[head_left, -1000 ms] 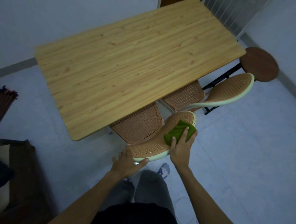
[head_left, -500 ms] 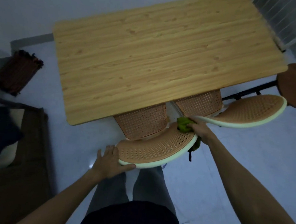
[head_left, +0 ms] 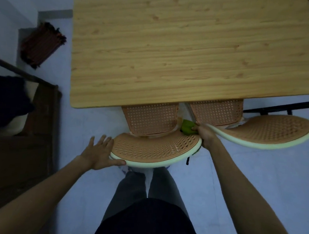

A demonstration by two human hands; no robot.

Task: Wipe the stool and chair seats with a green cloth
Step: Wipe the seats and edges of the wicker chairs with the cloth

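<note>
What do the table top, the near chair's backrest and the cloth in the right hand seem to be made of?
Table top: wood or wood-look laminate, matte, with printed-looking grain and knots. Near chair's backrest: tan cane-style lattice with regular holes, probably moulded plastic, edged by a smooth pale rim. Green cloth: soft bunched fabric, held in the right hand; the weave is too dim to tell.

floor (head_left: 255,177): pale blue | on it: wooden surface (head_left: 172,51), two woven chairs (head_left: 150,116), folded dark mat (head_left: 42,45) at left

No readable text, label, brand, number or sign shows anywhere, neither on the tabletop (head_left: 190,52) nor around it
</note>
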